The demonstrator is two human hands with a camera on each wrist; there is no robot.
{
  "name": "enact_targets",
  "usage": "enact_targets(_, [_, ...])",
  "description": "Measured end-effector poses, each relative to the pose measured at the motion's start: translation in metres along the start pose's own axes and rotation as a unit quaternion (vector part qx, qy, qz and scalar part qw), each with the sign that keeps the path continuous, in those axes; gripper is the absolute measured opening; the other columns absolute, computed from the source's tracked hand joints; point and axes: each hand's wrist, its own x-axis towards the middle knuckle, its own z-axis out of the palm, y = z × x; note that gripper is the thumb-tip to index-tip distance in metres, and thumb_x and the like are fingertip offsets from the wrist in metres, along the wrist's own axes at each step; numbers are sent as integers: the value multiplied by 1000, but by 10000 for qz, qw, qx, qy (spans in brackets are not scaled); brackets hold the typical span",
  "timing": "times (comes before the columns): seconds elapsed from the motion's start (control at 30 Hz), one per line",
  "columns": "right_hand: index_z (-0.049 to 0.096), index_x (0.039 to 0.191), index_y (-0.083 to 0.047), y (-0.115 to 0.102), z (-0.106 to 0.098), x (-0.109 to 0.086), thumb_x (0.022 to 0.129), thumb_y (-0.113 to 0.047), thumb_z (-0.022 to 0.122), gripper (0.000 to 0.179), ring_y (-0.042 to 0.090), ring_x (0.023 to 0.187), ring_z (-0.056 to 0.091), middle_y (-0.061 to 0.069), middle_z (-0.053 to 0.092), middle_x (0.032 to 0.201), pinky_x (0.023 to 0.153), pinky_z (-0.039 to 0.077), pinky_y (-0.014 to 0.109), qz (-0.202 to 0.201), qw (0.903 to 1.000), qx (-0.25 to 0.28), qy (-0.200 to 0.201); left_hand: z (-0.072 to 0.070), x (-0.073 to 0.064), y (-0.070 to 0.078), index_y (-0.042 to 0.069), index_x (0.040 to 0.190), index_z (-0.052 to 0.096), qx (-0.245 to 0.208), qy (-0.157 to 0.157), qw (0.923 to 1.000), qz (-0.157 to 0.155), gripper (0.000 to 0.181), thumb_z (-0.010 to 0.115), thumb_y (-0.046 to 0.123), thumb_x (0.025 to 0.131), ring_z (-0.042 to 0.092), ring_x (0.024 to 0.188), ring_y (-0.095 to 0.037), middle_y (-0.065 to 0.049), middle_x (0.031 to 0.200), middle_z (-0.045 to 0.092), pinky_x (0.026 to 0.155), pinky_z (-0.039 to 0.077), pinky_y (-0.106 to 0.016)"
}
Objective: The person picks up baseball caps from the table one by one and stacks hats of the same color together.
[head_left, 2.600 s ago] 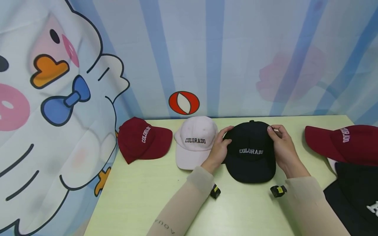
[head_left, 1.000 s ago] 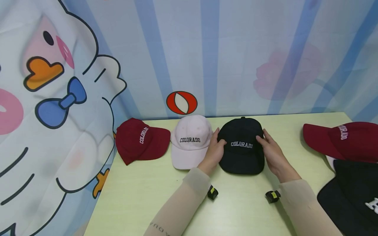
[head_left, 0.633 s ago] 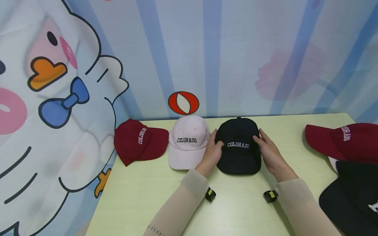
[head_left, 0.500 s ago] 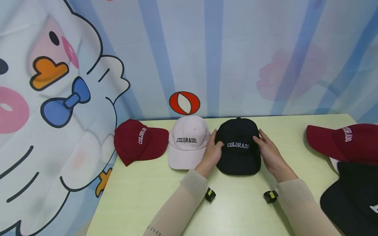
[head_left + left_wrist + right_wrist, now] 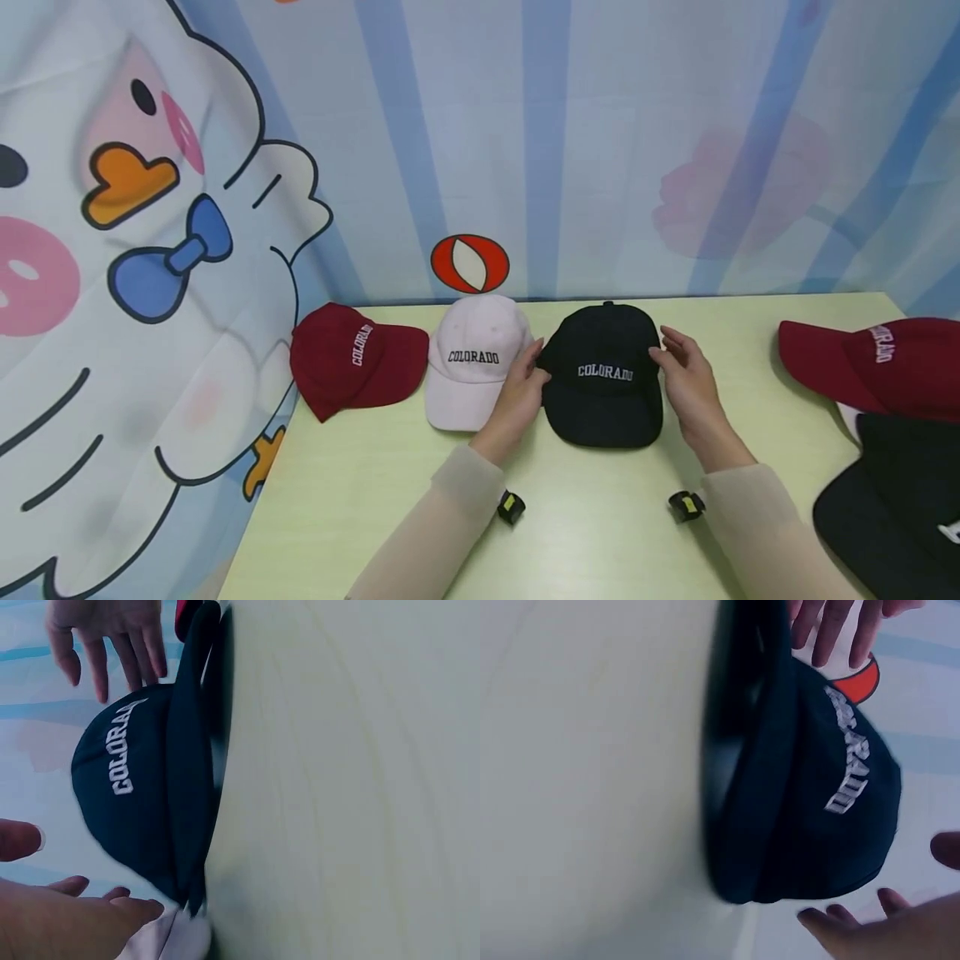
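A black baseball cap (image 5: 603,342) lettered COLORADO lies on the table, brim toward me, to the right of the white cap (image 5: 475,337). My left hand (image 5: 513,404) is at its left edge, overlapping the white cap's right side in the head view. In the left wrist view, thumb and fingers (image 5: 135,911) stand spread apart beside the black cap (image 5: 131,791). On the cap's other side is my right hand (image 5: 693,392), fingers loosely extended. The right wrist view shows its fingertips (image 5: 817,922) just off the black cap's side (image 5: 840,855).
At the far left of the table (image 5: 375,500) sits a red cap (image 5: 356,358), its brim reaching the white cap. On the right, another red cap (image 5: 907,375) overlaps a large black cap (image 5: 892,492) with a bit of white between. A printed cloth (image 5: 600,150) hangs behind the table.
The black cap has shifted left and slightly back, closer to the white cap. Since then my fingers have loosened from it, and my left hand has drawn off to the left.
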Motion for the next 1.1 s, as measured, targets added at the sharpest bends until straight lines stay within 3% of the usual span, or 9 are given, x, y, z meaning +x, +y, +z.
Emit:
enact_targets(0.17, [43, 154, -13, -10, 13, -11, 108, -23, 52, 49, 25, 152, 35, 10, 40, 162, 124, 32, 46, -433, 9959, 80, 788, -24, -16, 2, 4, 156, 43, 168, 140, 9991, 369, 55, 43, 4, 101, 38, 153, -33, -18, 160, 46, 124, 33, -47])
enact_targets(0.33, [53, 142, -7, -12, 34, -23, 105, -13, 57, 38, 20, 140, 46, 9, 51, 147, 115, 39, 34, -1052, 9900, 170, 920, -51, -32, 2, 3, 155, 43, 153, 250, 9978, 593, 53, 42, 1, 103, 43, 149, -34, -19, 156, 50, 123, 35, -50])
enact_targets(0.5, [55, 135, -3, -8, 58, -34, 103, -7, 58, 33, 18, 135, 49, 9, 53, 141, 105, 40, 21, -1467, 9877, 234, 495, -74, -46, 2, 6, 156, 43, 250, 386, 9971, 613, 52, 42, 2, 104, 41, 151, -32, -16, 157, 50, 125, 30, -52])
enact_targets(0.73, [57, 132, -5, -5, 92, -44, 102, -8, 60, 31, 20, 133, 52, 9, 57, 139, 101, 43, 18, -1524, 9879, 153, -258, -103, -60, 4, 11, 156, 43, 345, 768, 9953, 480, 51, 43, 7, 105, 38, 153, -30, -11, 160, 47, 126, 29, -51])
enact_targets(0.93, [59, 134, -5, -13, 127, -49, 101, -7, 60, 33, 30, 134, 56, 18, 58, 140, 106, 47, 34, -1305, 9873, 243, -875, -133, -66, 1, 9, 158, 39, 655, 1373, 9876, 387, 51, 43, 11, 107, 33, 156, -30, -12, 163, 42, 126, 28, -51])
enact_targets(1.1, [60, 136, -1, -19, 157, -48, 99, -5, 62, 37, 33, 132, 59, 18, 61, 141, 108, 48, 46, -1193, 9823, 322, -1407, -161, -71, 1, 12, 162, 31, 850, 2008, 9759, 31, 53, 41, 19, 110, 24, 159, -29, -9, 168, 31, 128, 26, -49])
